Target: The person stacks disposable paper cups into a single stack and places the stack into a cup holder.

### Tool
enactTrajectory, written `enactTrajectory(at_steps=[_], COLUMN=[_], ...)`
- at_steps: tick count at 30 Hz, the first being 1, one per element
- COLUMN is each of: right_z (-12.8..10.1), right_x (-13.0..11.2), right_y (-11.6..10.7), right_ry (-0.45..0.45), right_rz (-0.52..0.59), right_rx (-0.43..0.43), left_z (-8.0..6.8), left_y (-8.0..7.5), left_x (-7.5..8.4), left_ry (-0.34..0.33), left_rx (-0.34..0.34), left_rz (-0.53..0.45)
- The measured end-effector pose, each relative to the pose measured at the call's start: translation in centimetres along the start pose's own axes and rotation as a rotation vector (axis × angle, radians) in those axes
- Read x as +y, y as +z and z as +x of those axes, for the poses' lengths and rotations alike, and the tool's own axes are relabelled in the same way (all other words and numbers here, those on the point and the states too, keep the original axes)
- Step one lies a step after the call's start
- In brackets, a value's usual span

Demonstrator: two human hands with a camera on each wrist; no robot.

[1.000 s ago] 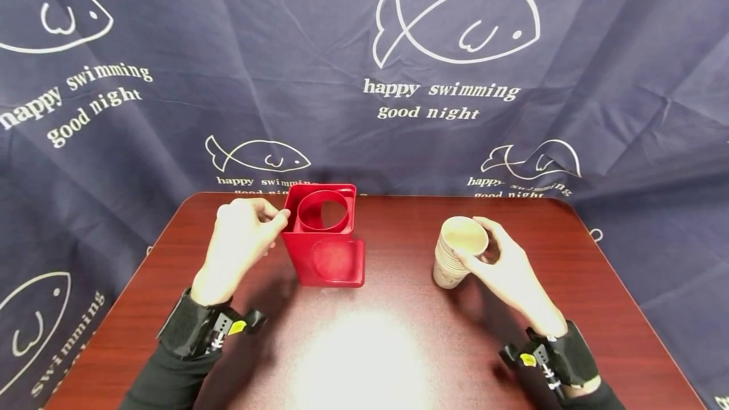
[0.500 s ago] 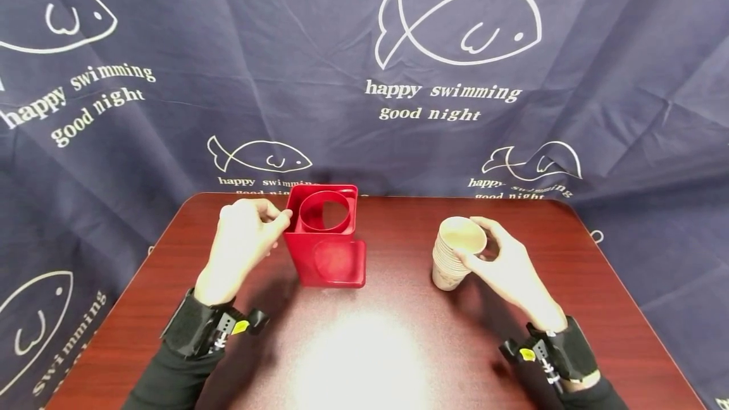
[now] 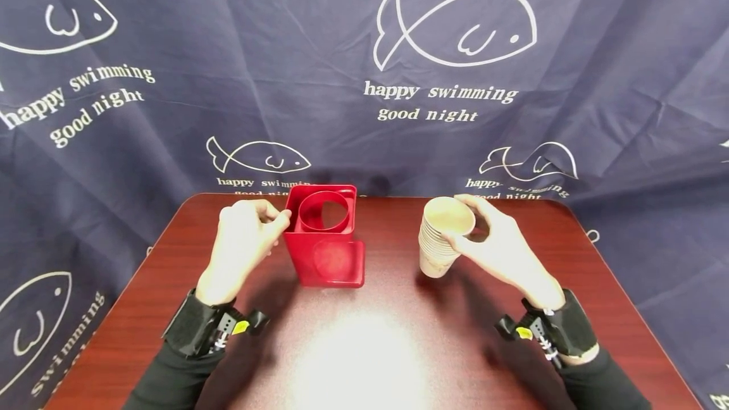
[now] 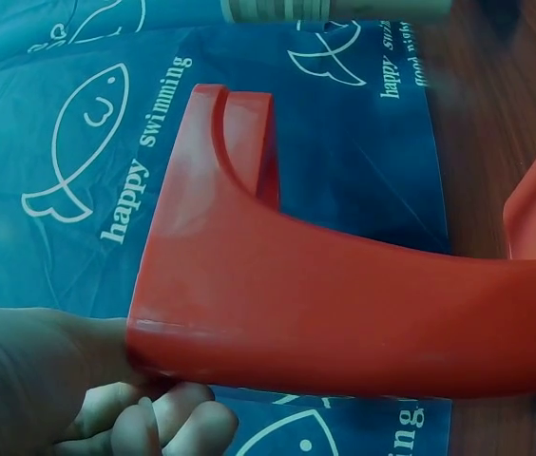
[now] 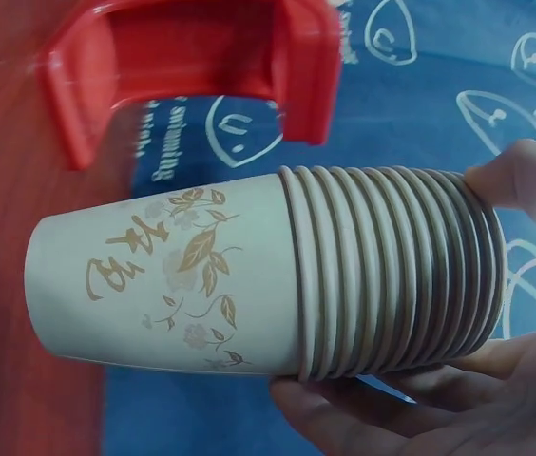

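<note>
My left hand (image 3: 242,242) pinches the upper left edge of a red plastic cup holder (image 3: 307,258), which stands upright on the table with a round ring at its top and a square base. In the left wrist view the thumb and curled fingers meet at the holder's (image 4: 325,304) rim. On the right, my right hand (image 3: 501,242) grips a nested stack of paper cups (image 3: 438,239) near the top rims, thumb on one side and fingers on the other. The right wrist view shows the cups (image 5: 173,275) with a brown leaf print, their bottom off the tabletop.
The reddish-brown wooden table (image 3: 393,296) carries a bright glare at its front middle. Behind it hangs a dark blue curtain (image 3: 319,81) with white fish drawings and lettering, close to the table's back edge.
My right hand has lifted the stack of paper cups and moved it left and farther back. The left hand and the red cup holder stay in place.
</note>
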State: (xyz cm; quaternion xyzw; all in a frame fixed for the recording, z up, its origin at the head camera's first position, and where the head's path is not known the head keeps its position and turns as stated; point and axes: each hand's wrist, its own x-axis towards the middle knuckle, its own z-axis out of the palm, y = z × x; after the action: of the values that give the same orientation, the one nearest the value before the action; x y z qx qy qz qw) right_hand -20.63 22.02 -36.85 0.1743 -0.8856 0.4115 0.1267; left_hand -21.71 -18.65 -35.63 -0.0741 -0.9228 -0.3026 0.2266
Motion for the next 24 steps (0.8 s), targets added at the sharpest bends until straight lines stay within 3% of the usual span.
enactTrajectory(at_steps=[7,24], right_z=[2.5,8.0], right_x=[-3.4,-10.7], right_y=[-1.4,-3.5], right_ry=[-0.053,-0.141], right_rz=[-0.059,0.08], right_rx=[-0.011,0.01], left_z=[0.0,-0.2], left_y=[-0.1,0.1], left_x=[0.0,0.1], left_ry=[-0.022,-0.012], left_rx=[-0.008,0.011], left_rz=[-0.01,0.0])
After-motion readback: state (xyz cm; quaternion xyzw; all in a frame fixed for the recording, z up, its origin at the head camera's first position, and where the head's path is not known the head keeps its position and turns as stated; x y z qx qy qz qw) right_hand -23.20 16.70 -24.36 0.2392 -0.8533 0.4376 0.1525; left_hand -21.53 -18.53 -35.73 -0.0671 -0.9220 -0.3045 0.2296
